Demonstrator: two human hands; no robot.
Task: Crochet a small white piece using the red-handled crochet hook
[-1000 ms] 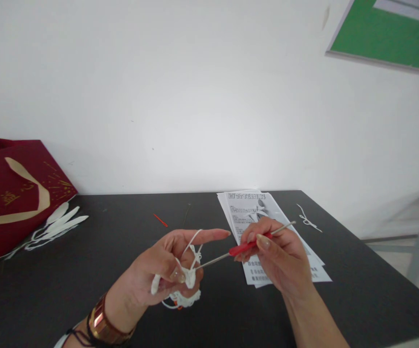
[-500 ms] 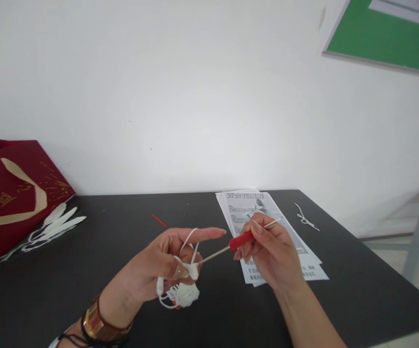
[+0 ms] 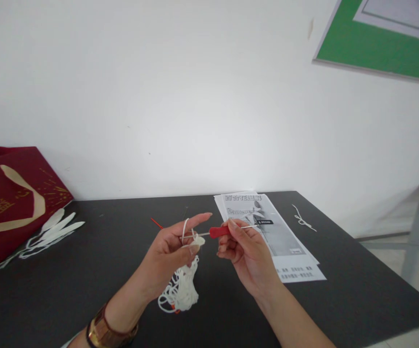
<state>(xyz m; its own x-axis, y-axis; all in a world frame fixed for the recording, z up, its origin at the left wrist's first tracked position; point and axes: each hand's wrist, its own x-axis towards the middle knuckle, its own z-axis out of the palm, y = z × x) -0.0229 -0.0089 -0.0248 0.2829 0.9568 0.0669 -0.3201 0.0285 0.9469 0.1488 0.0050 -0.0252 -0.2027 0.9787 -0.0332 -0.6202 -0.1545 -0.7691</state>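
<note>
My left hand [image 3: 175,251] pinches a small piece of white crochet work [image 3: 198,240] between thumb and fingers. White yarn loops over its outstretched index finger. In my right hand [image 3: 241,246] is a crochet hook [image 3: 219,232] with a red grip, its metal shaft pointing left into the work and its other end sticking out to the right. The hook's tip lies close to the yarn strand under my left index finger. A loose bundle of white yarn [image 3: 183,290] sits below my left hand, with a bit of orange showing at its bottom.
White petal-shaped crocheted pieces [image 3: 59,226] lie at the left beside a dark red bag [image 3: 6,188]. Printed sheets [image 3: 285,237] are behind my right hand. A short white yarn piece [image 3: 303,220] is at the right, and a red needle-like stick [image 3: 156,223] lies behind my left hand.
My right hand has moved left and the hook's shaft now reaches further through the work toward the yarn. My left hand has turned, and more of the yarn bundle shows.
</note>
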